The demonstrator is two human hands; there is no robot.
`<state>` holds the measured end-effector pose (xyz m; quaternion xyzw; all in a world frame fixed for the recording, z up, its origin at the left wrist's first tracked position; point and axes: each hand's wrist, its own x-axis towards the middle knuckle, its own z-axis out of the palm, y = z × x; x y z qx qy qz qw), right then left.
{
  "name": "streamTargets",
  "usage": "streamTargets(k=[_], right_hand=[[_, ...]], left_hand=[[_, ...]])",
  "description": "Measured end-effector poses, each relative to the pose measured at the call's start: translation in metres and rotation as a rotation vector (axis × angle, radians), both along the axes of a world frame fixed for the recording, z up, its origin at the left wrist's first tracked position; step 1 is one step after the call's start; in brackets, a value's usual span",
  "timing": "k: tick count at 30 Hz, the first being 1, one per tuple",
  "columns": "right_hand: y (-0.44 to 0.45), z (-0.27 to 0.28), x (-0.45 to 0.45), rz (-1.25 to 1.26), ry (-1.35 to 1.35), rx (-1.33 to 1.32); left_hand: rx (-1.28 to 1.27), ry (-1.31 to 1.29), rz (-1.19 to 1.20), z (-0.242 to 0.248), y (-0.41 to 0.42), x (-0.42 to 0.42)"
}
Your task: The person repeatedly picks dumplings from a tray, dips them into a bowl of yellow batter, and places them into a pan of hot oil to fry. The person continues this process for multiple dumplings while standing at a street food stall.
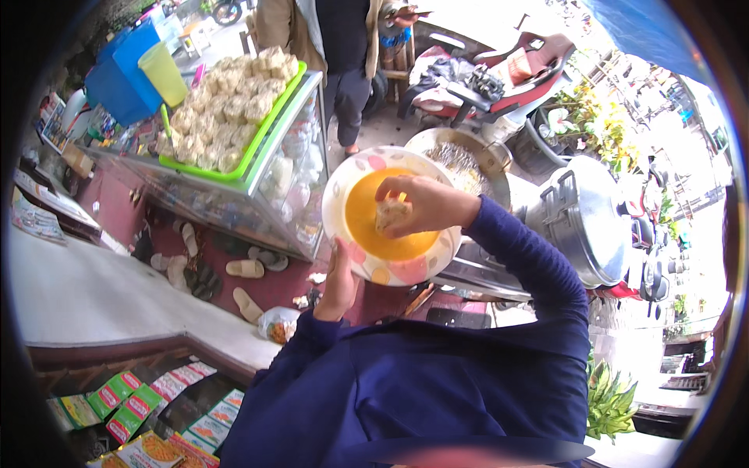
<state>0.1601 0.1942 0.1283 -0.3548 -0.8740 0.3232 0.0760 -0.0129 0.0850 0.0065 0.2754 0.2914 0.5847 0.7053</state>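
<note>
A patterned plate [398,272] holds an orange-yellow liquid [366,205], probably beaten egg. My left hand [339,284] supports the plate's near left rim, its fingers mostly hidden beneath. Over the liquid, my right hand [418,205] grips a pale, speckled food piece [391,215] between thumb and fingers. Just beyond the plate sits a wide metal pan [497,158] with bubbling oil [459,161]. Many similar pale food pieces [225,108] are piled on a green tray [248,155] at the upper left.
The tray rests on a glass display case [298,193]. A large lidded metal pot [585,222] stands right of the pan. A person [348,58] stands beyond the case. Slippers [246,269] lie on the red floor. Hanging packets [134,409] are at the lower left.
</note>
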Motion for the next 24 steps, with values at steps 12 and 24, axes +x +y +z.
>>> streamTargets(k=[12, 24], right_hand=[[0.047, 0.013, 0.007, 0.015, -0.187, -0.408], [0.017, 0.001, 0.012, 0.023, -0.071, 0.386]], left_hand=[[-0.033, -0.006, -0.011, -0.004, 0.003, 0.003], [0.014, 0.001, 0.004, -0.037, 0.011, 0.000]])
